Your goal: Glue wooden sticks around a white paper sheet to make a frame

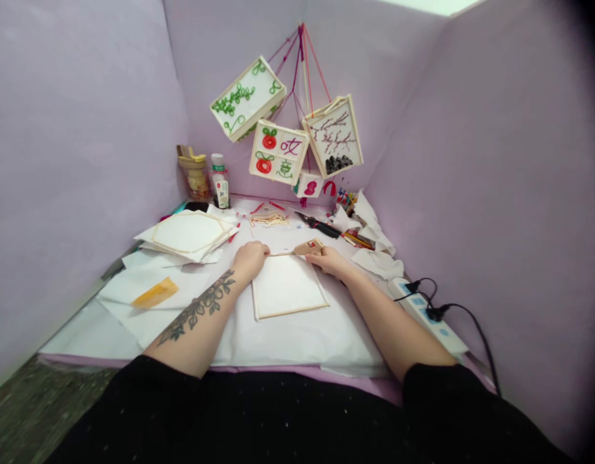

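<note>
A white square panel edged with thin wooden strips lies flat on the white-covered table in front of me. My left hand is closed at the panel's far left corner, its fingertips pinching something too small to make out. At the far right corner, my right hand is closed on a small tan piece with a reddish mark. The tan piece rests along the panel's far edge, angled toward the middle. A thin strip runs along that edge between my hands.
Papers and an orange piece lie left. Sticks, black-handled pliers and crumpled paper lie beyond. A power strip with cables sits right. Decorated frames hang ahead; a jar and bottle stand back left.
</note>
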`<state>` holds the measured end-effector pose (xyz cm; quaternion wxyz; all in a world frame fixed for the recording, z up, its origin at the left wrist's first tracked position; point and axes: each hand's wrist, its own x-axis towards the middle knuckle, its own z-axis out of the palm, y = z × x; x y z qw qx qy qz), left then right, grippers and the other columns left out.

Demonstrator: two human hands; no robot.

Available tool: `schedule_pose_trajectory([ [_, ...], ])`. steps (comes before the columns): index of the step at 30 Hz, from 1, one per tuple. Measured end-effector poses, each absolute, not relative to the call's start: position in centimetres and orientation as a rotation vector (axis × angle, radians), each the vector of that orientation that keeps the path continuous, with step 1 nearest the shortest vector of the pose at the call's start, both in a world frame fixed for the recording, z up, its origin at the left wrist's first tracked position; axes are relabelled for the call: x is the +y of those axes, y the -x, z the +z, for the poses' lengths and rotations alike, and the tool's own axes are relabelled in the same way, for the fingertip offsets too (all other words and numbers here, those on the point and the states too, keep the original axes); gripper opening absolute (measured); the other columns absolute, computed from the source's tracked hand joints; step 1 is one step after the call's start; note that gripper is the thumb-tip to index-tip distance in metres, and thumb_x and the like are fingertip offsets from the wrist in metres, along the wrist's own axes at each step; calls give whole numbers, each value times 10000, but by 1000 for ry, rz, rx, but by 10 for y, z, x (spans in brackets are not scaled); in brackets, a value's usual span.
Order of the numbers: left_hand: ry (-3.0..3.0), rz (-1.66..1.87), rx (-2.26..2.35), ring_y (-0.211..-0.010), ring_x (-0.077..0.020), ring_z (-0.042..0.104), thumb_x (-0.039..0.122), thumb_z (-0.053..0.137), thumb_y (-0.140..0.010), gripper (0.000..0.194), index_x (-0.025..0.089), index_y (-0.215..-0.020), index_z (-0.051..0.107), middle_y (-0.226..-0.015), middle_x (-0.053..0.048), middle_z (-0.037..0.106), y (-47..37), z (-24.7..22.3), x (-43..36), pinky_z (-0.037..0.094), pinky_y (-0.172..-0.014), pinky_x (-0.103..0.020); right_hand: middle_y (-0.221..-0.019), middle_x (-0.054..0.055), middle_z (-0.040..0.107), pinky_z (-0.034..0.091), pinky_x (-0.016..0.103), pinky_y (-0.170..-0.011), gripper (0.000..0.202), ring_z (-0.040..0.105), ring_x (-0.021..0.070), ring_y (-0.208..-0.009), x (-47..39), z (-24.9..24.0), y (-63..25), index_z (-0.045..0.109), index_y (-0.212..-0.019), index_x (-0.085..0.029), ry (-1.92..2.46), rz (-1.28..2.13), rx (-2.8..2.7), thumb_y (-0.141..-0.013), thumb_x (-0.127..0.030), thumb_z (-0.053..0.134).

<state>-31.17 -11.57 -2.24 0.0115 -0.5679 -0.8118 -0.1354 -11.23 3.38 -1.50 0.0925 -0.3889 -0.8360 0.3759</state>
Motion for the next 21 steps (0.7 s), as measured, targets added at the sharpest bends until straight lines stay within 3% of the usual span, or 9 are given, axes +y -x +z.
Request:
schedule_pose_trajectory([
  [10, 1778, -437, -2532, -970, -222, 593, 228, 442, -862, 288, 233, -949, 716, -998, -80, 677, 313, -24, -115, 444, -832, -310, -520, -34, 478, 258, 193, -371, 354, 381, 75, -404, 36, -13, 106, 661, -972, -146, 1218, 1174, -2434, -791, -447, 615],
  [21, 1785, -430, -2535, -979, -227, 593, 240, 438, -870, 294, 233, -968, 714, -1014, -82, 680, 313, -24, -114, 448, -839, -315, -541, -34, 493, 298, 194, -377, 314, 416, 83, -423, 41, -15, 100, 645, -912, -143, 1249, 1143, -2430, -777, -426, 622],
])
